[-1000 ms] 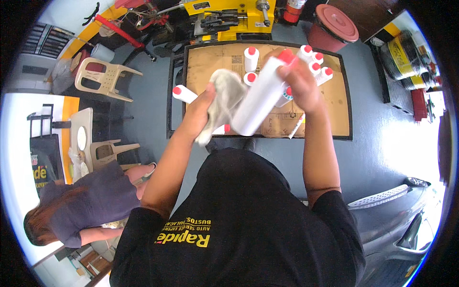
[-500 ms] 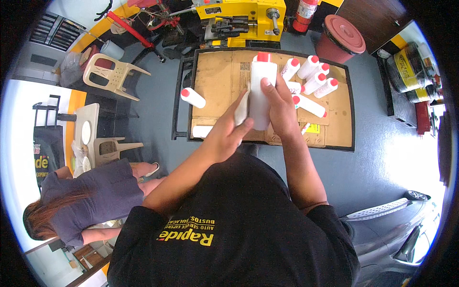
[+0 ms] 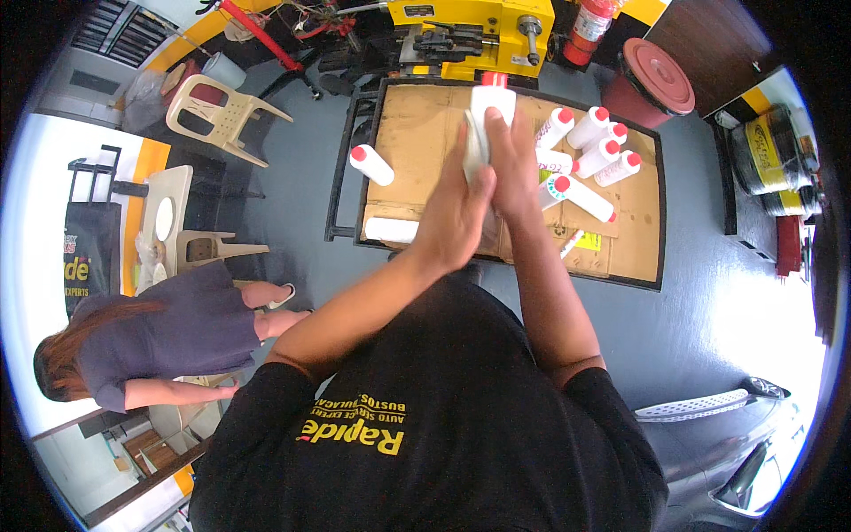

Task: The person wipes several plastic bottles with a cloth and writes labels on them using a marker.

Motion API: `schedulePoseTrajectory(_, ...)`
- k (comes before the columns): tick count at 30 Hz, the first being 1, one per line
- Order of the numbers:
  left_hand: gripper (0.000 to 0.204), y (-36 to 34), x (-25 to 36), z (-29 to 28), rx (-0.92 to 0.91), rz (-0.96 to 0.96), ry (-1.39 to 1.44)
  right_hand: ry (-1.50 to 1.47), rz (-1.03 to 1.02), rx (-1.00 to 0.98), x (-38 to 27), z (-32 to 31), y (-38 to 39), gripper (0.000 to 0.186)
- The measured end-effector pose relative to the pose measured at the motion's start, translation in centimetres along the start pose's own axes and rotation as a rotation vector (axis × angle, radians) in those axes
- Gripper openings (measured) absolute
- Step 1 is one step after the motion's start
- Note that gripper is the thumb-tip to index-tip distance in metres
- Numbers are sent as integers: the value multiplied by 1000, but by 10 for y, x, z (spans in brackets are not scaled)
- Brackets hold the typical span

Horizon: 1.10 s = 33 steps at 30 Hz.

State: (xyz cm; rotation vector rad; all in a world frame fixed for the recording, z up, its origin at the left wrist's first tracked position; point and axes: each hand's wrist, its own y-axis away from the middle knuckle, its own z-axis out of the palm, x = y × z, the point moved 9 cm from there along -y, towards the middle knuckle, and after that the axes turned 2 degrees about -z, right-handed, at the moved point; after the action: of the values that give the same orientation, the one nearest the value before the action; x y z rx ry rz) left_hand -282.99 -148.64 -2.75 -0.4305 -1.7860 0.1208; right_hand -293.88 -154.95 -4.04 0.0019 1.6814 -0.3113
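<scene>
A white plastic bottle [image 3: 493,96] with a red cap is held up above the table. My right hand [image 3: 516,168] is closed on its right side. Against the bottle's left side my left hand [image 3: 454,217] presses a folded white cloth [image 3: 476,146]; its fingers are close together and partly hidden behind the cloth. The palms nearly meet and cover the bottle's lower part. To the right of my hands, several similar bottles [image 3: 599,158] stand in a group, with another bottle [image 3: 589,200] lying down. Farther left are a tilted-looking bottle [image 3: 374,167] and a white cylindrical piece [image 3: 391,230] at the near edge.
Cardboard [image 3: 417,124] covers the black-framed table [image 3: 660,222]. A marker-like stick [image 3: 572,244] lies by a yellow label. Beyond stand a yellow machine [image 3: 479,35], a red bin [image 3: 656,82] and a fire extinguisher [image 3: 589,34]. Another person [image 3: 168,328] is at left, a dark car [image 3: 709,452] at right.
Both hands have come closer together around the bottle, and it sits slightly higher in the picture. The view has shifted a little. The person at left has moved an arm.
</scene>
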Motion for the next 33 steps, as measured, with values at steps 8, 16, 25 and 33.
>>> schedulePoseTrajectory(8,58,26,-25,-36,-7,-449,527,-685,173,-143,-23,-6,0,43)
schedulePoseTrajectory(16,56,-33,-1,-48,368,-99,245,398,-139,-182,-54,14,41,57)
schedulePoseTrajectory(25,59,-61,-37,-70,361,-264,463,18,-125,-269,-38,13,53,53)
schedulePoseTrajectory(33,66,-66,-11,-66,217,-334,907,-275,-43,-318,-5,4,53,57)
